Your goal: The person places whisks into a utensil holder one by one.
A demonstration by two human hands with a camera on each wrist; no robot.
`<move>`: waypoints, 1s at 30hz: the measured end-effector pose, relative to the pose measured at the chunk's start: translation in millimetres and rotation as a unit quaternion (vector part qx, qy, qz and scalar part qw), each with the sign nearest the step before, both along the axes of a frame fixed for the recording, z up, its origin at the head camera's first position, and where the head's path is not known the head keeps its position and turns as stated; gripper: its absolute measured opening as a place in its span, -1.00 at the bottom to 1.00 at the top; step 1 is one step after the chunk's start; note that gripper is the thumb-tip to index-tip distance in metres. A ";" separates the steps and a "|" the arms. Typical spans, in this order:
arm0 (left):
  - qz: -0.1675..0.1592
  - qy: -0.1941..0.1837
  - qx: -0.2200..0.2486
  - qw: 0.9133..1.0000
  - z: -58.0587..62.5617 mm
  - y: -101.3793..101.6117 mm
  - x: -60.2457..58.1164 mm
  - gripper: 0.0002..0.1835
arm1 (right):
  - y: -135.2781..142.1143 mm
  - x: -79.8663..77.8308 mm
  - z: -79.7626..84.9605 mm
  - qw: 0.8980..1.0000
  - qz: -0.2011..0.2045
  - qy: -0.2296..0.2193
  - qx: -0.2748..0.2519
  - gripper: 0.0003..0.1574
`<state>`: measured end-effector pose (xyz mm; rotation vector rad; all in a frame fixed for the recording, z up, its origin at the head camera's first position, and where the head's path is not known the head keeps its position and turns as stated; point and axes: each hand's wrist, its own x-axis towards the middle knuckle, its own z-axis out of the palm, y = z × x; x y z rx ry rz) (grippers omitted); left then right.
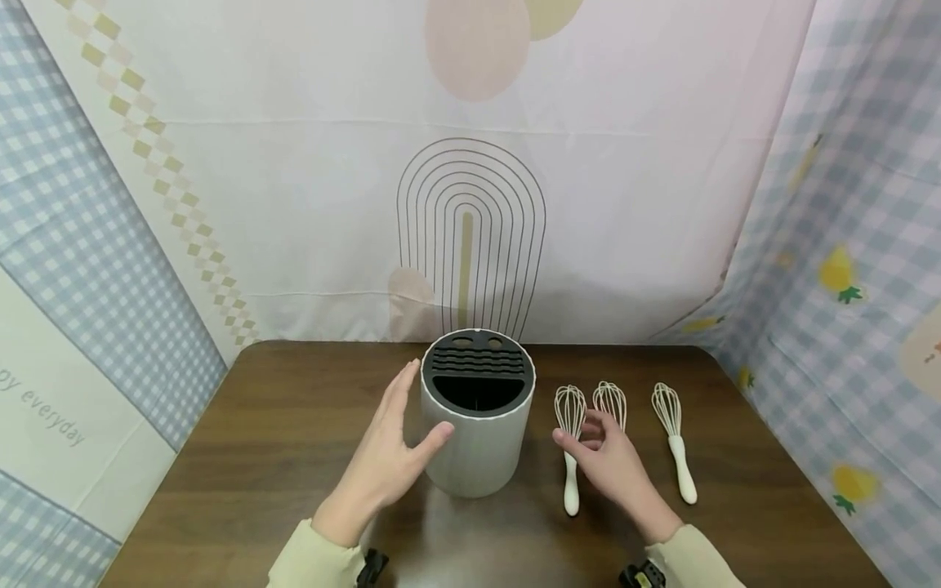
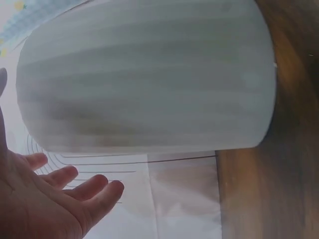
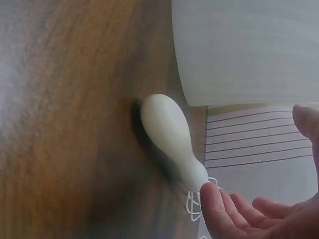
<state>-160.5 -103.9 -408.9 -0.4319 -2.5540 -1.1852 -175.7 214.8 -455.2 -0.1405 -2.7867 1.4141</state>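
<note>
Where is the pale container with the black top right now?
In the head view, the pale container stands upright mid-picture on the wooden table, between the left hand on its left and the nearest whisk on its right.

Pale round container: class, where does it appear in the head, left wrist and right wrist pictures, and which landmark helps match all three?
Head: the container stands upright, just below the picture's centre.
Left wrist: the container looks turned sideways and fills most of the upper part.
Right wrist: the container, cut off by the frame, fills the upper right.
Shared landmark: the printed arch of dark lines, seen only partly in both wrist views.
</note>
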 end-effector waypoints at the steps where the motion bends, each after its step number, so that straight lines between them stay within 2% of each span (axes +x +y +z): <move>1: -0.004 0.001 0.003 1.000 1.3 1.0 -1.8 -0.11 | 0.0 0.0 -0.4 1.000 0.000 -0.004 -0.001 0.11; 9: -0.042 0.014 0.019 0.999 5.6 4.5 -18.8 -0.18 | 1.0 0.5 -3.9 0.999 -0.001 -0.032 -0.011 0.10; 13: -0.052 0.019 0.018 0.998 4.5 3.6 -22.7 -0.22 | 0.8 1.6 -6.1 0.999 -0.006 -0.039 -0.010 0.10; 17: -0.048 0.020 0.015 0.999 2.6 3.5 -22.7 -0.23 | 0.9 1.4 -9.7 0.999 -0.010 -0.048 -0.021 0.11; 22: -0.026 0.026 0.005 0.999 2.5 5.9 -22.9 -0.21 | -1.6 0.2 -13.1 0.998 -0.011 -0.050 -0.036 0.07; 25: -0.023 0.028 0.013 0.999 2.5 7.0 -23.9 -0.21 | -4.0 0.0 -16.8 0.999 -0.010 -0.045 -0.019 0.00; 30: -0.034 0.016 0.037 0.999 2.7 8.1 -26.0 -0.20 | -5.9 0.7 -25.7 0.999 -0.008 -0.030 0.026 -0.19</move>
